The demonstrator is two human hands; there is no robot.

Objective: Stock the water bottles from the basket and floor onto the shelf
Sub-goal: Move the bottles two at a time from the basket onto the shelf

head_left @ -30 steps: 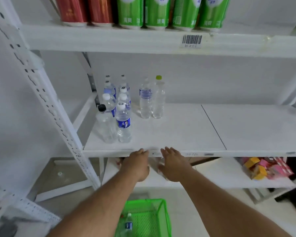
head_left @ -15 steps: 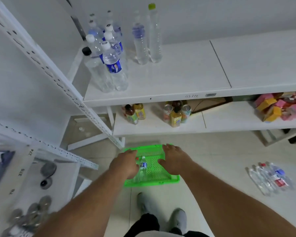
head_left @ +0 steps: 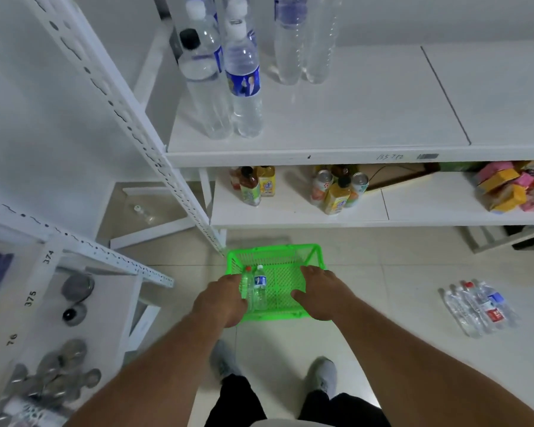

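A white shelf (head_left: pixel 352 124) fills the upper part of the view, its board holding a cluster of clear water bottles at the left: a front bottle with a blue label (head_left: pixel 244 84) stands upright just beside a black-capped bottle (head_left: pixel 202 78), with more upright behind them and two tall bottles (head_left: pixel 302 41) a little to the right. Below it, a lower shelf (head_left: pixel 290 211) carries juice bottles and cans (head_left: pixel 336 189) and, at the far right, pink and yellow packets (head_left: pixel 512 189). On the tiled floor (head_left: pixel 398 303) in front of the shelf sits a green basket (head_left: pixel 278 257), and well to its right a pack of water bottles (head_left: pixel 478 306) lies on its side. In the basket's left part are two small bottles: a blue-labelled bottle (head_left: pixel 260 288) and, touching it, a red-capped bottle (head_left: pixel 247 285). The left hand (head_left: pixel 222 303) is down at the basket's left edge next to the red-capped bottle; whether it grasps that bottle cannot be told. The right hand (head_left: pixel 321 294) is over the basket's right side with fingers relaxed, holding nothing. Two grey shoes (head_left: pixel 321 377) show below.
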